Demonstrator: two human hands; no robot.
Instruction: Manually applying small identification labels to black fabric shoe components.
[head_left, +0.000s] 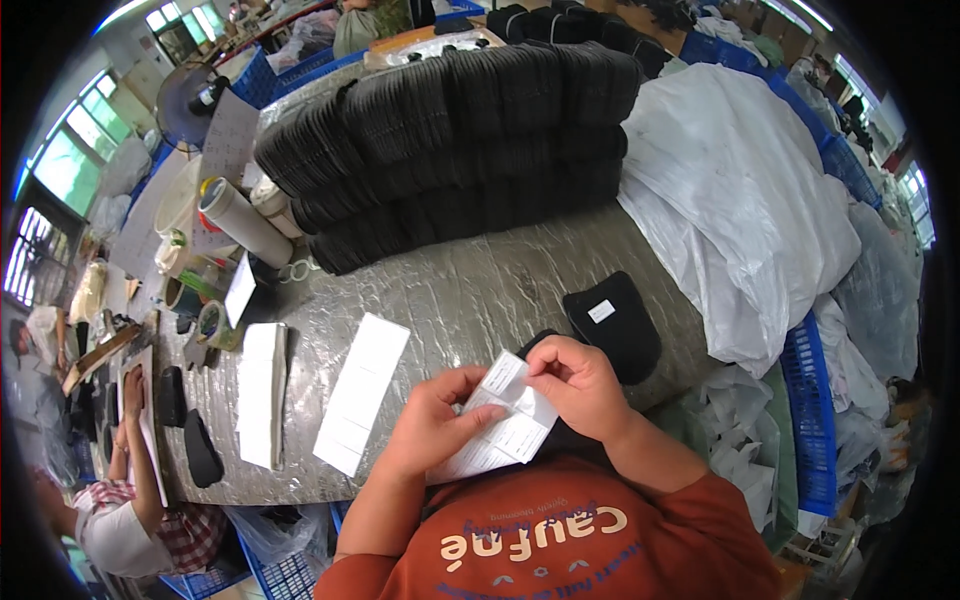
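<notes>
My left hand grips a white sheet of printed labels close to my body, thumb on top of it. At the sheet's upper right edge, the thumb and forefinger of my right hand are pinched together; whether a loose label sits between them is too small to tell. A flat black fabric piece with a small white label on it lies just beyond my right hand. More black fabric shows partly behind and below my hands. To the left lie another white label sheet and a stack of white paper strips.
Tall rows of stacked black fabric pieces stand across the table's far side. A big white plastic sheet bulges at right, above a blue crate. A grey-white cylinder and tape rolls sit left. A co-worker works at lower left.
</notes>
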